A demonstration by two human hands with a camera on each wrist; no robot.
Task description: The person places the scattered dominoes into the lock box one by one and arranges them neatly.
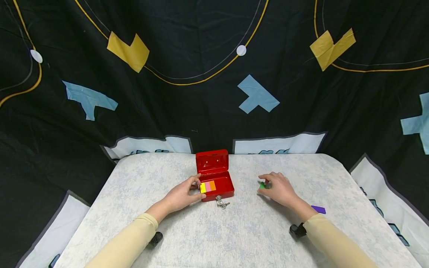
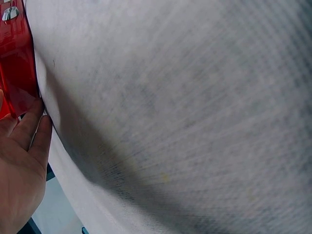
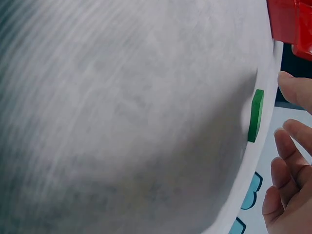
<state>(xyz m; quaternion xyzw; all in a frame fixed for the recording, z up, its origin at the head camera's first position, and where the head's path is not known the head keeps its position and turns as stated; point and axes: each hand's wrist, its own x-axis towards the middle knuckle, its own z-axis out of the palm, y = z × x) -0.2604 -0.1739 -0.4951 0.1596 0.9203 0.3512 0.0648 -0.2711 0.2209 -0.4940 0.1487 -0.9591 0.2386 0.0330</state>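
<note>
Red cash box (image 1: 228, 194), qty 1: on my head cam it stands nr the middle of the table's (image 1: 187, 230) far edge, lid (image 1: 212, 161) up. Keys (image 1: 221, 204) hang at its front lock. Contents: yellow blk (image 1: 202, 187), pink blk (image 1: 207, 186), orange blk (image 1: 212, 185), side by side toward its L end. L hand (image 1: 182, 194): holding box at L end, thumb by the front L corner, fingers curved about the L wall. Box prob. thin sheet metal: stiff, fairly light, glossy paint likely slick; I'd grip the side walls, not the hinged lid, which may swing. Green blk (image 3: 256, 116), qty 1: on tabletop, btwn box and the table's R edge, just beside R hand (image 1: 279, 189). R hand: unclenched, fingers loosely bent, thumb and index either side of blk in head view; R wrist cam shows a gap, so I log nothing grasped. Blk prob. light, rigid, smooth, hard to break; small and low, so best pinched w/ fingertips on its opposite long sides, mid-length. Purple blk (image 1: 318, 209), qty 1: on table, nearer R edge, by the R wrist in my head view, maybe part hidden; material I can't tell.
</note>
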